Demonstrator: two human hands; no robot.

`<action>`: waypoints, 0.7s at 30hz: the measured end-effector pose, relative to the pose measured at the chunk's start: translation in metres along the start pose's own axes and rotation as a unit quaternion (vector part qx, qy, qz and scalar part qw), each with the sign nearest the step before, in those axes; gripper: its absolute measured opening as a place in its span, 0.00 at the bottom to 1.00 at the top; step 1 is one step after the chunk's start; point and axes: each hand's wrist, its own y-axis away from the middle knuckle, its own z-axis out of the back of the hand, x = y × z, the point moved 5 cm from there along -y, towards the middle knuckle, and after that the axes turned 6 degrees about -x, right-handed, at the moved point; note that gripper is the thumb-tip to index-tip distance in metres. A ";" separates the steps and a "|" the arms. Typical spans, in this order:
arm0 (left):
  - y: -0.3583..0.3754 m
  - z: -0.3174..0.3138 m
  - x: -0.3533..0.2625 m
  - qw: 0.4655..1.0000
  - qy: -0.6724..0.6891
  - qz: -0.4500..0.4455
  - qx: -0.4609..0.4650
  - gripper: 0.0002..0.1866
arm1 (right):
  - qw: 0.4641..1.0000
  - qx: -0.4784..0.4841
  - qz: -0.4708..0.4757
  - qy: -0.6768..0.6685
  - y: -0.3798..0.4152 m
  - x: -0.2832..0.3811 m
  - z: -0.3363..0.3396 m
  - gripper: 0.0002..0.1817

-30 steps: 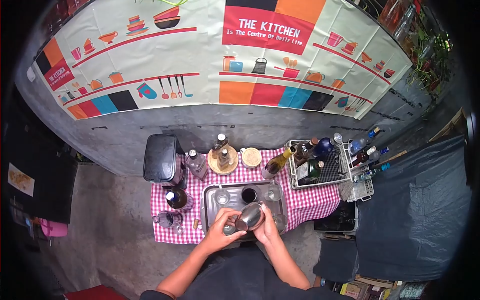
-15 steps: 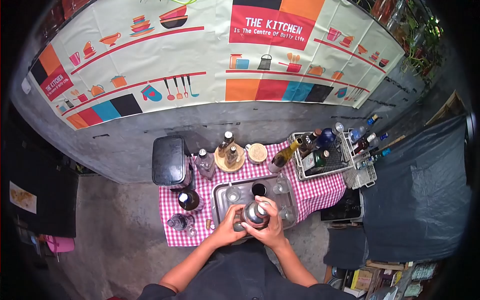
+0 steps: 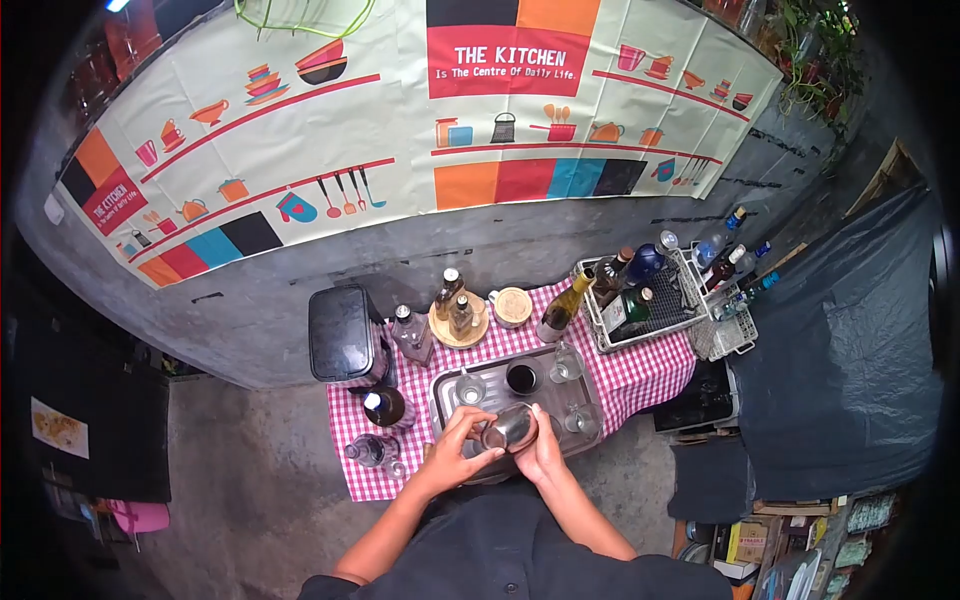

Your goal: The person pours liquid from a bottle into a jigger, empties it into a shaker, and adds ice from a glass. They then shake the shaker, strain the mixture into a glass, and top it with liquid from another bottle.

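Observation:
Both my hands hold a shiny metal cocktail shaker [image 3: 512, 428] above the near part of a metal tray [image 3: 445, 385]. My left hand [image 3: 455, 450] curls around its left end, and my right hand [image 3: 542, 447] grips its right side. The shaker lies tilted, and the fingers partly cover it. On the tray beyond my hands stand a clear glass mug [image 3: 469, 388] and a glass of dark liquid [image 3: 521, 378]. Another glass mug [image 3: 566, 364] is at the tray's far right corner. A further clear glass [image 3: 579, 419] sits right of my right hand.
A checkered cloth [image 3: 650, 372] covers the table. Dark bottles [image 3: 384, 407] and a lidded black bin [image 3: 345, 335] stand left. Behind the tray are small bottles on a wooden plate [image 3: 460, 333], a lidded mug [image 3: 512, 307] and a wine bottle [image 3: 563, 312]. A bottle rack [image 3: 650, 335] stands right.
The shaker has turned from showing its rounded top to lying more on its side. My right hand has shifted from over its top to its right side. The view has shifted slightly.

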 end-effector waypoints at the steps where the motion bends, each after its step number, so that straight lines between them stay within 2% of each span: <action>1: -0.001 -0.003 0.001 1.000 -0.004 0.029 0.006 0.29 | 0.997 -0.027 0.063 0.025 -0.002 0.008 0.005 0.13; 2: -0.002 -0.007 0.000 0.999 -0.003 0.031 0.005 0.29 | 0.990 -0.055 0.124 0.049 0.000 0.015 0.012 0.16; 3: -0.004 -0.012 0.001 0.999 -0.003 0.047 0.001 0.29 | 0.980 -0.079 0.167 0.079 0.000 0.025 0.019 0.27; 4: -0.004 -0.017 0.003 0.998 -0.004 0.063 -0.003 0.29 | 0.972 -0.053 0.194 0.118 0.018 0.038 0.001 0.34; 6: -0.006 -0.031 0.023 0.995 -0.013 0.098 0.022 0.32 | 0.874 0.010 0.379 0.304 0.028 0.065 -0.012 0.40; 7: -0.006 -0.040 0.034 0.991 0.042 0.120 0.034 0.34 | 0.819 0.012 0.419 0.391 0.037 0.075 -0.019 0.45; 8: -0.008 -0.048 0.037 0.984 0.097 0.141 0.045 0.37 | 0.815 0.050 0.431 0.384 0.046 0.077 -0.029 0.46; 9: -0.011 -0.055 0.035 0.974 0.128 0.175 0.068 0.38 | 0.725 0.091 0.488 0.477 0.058 0.088 -0.042 0.46; 10: -0.014 -0.063 0.041 0.961 0.199 0.170 0.089 0.38 | 0.619 0.130 0.534 0.560 0.066 0.095 -0.050 0.45; 12: -0.020 -0.076 0.039 0.950 0.235 0.174 0.107 0.39 | 0.582 0.184 0.581 0.538 0.074 0.100 -0.054 0.44; 14: -0.021 -0.083 0.036 0.958 0.213 0.170 0.090 0.40 | 0.647 0.158 0.546 0.508 0.061 0.104 -0.034 0.44; 16: -0.025 -0.084 0.029 0.985 0.056 0.148 0.071 0.40 | 0.739 0.113 0.504 0.433 0.048 0.112 -0.010 0.44; 17: -0.027 -0.085 0.022 0.992 -0.009 0.112 0.057 0.39 | 0.807 0.082 0.454 0.370 0.038 0.114 0.003 0.44; 18: -0.029 -0.086 0.012 0.992 -0.010 0.115 0.059 0.39 | 0.836 0.062 0.442 0.318 0.031 0.120 0.012 0.42; 20: -0.035 -0.090 -0.001 0.992 -0.049 0.098 0.057 0.38 | 0.944 -0.028 0.271 0.186 0.017 0.123 0.041 0.39; 21: -0.037 -0.094 -0.005 0.996 -0.047 0.062 0.042 0.36 | 0.959 -0.036 0.251 0.125 0.010 0.122 0.050 0.30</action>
